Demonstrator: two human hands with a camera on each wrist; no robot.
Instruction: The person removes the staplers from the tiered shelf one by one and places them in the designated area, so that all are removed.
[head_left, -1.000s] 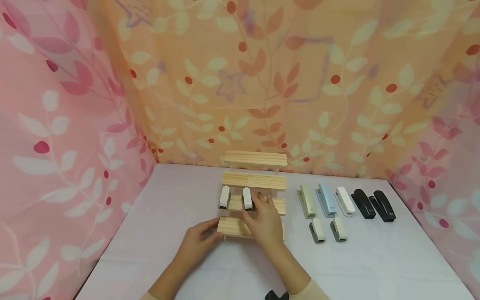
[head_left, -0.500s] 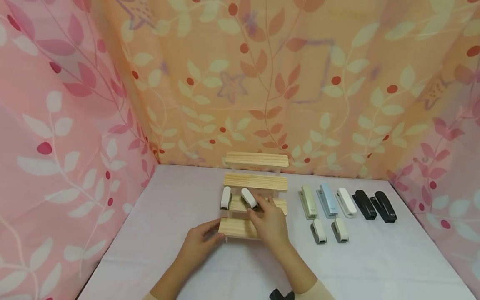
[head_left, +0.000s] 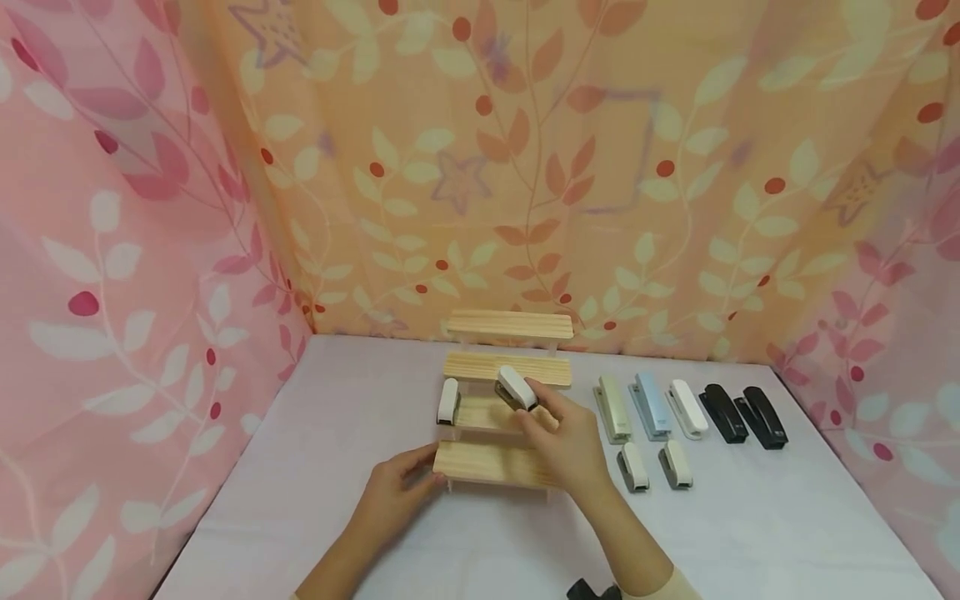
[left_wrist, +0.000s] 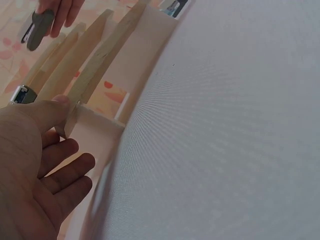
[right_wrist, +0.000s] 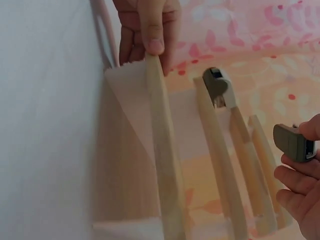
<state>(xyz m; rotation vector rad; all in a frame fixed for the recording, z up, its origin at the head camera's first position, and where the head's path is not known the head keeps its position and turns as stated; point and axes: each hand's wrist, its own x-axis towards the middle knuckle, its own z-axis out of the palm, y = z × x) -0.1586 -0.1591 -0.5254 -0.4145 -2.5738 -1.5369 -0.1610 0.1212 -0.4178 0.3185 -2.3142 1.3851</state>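
A small white-and-grey stapler (head_left: 516,389) is pinched between the thumb and fingers of my right hand (head_left: 573,442), raised over the tiered wooden rack (head_left: 487,462). In the right wrist view its grey base (right_wrist: 290,142) faces the camera, apart from the planks. My left hand (head_left: 397,492) grips the left end of the rack's lowest plank, with the thumb (left_wrist: 55,107) on its edge and the other fingers loosely bent below. Another small white stapler (head_left: 448,402) stands at the left end of the second plank from the front.
Right of the rack is a row of staplers: green (head_left: 613,408), light blue (head_left: 651,407), white (head_left: 687,408) and two black, the outer one (head_left: 763,417) farthest right. In front lie two small white staplers, left (head_left: 633,467) and right (head_left: 677,464). A patterned curtain (head_left: 465,233) hangs behind.
My right hand has lifted the small stapler off the second plank, tilting it and moving it up and right. The left hand keeps its hold on the lowest plank.
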